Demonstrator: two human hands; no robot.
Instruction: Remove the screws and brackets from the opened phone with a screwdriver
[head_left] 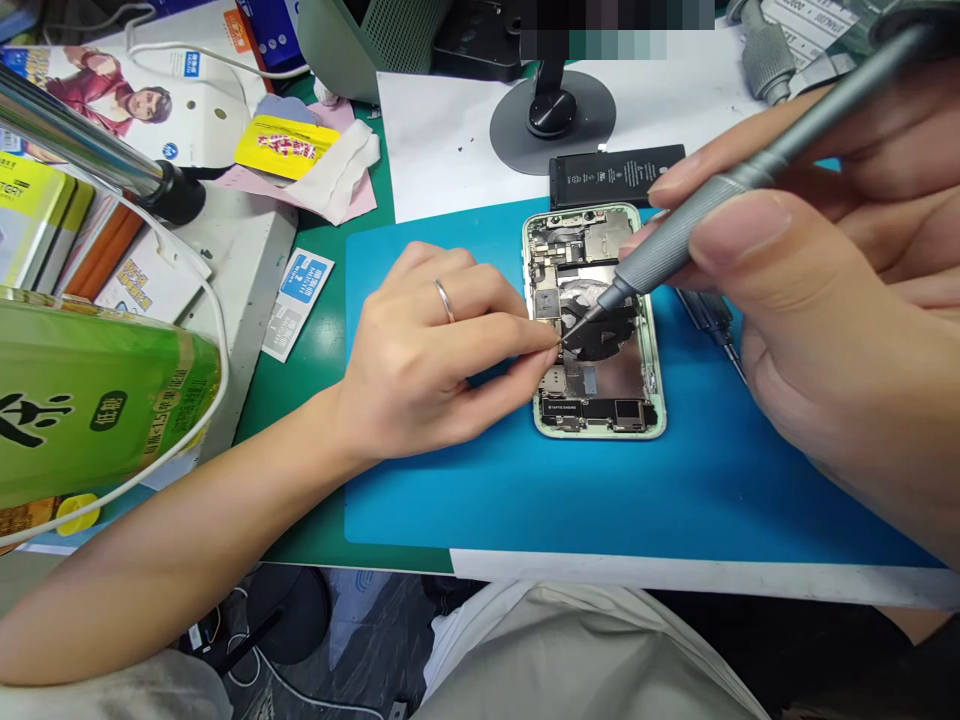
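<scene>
An opened phone (615,385) with a pale green frame lies on a blue mat (465,500), its inner parts exposed. My right hand (817,270) grips a grey metal screwdriver (720,195), slanted down to the left. Its thin tip reaches the left-middle of the phone's inside. My left hand (420,350), wearing a ring, comes in from the left. Its thumb and index finger are pinched together at the phone's left side, right by the screwdriver's tip. Whatever sits between those fingertips is hidden. Just behind the phone lies a black battery (619,177).
A round dark stand base (553,120) rests on white paper (442,150) at the back. To the right of the phone, a dark tool (709,312) is partly covered by my right hand. A green package (97,400), a white cable (223,330) and a yellow packet (285,148) occupy the left.
</scene>
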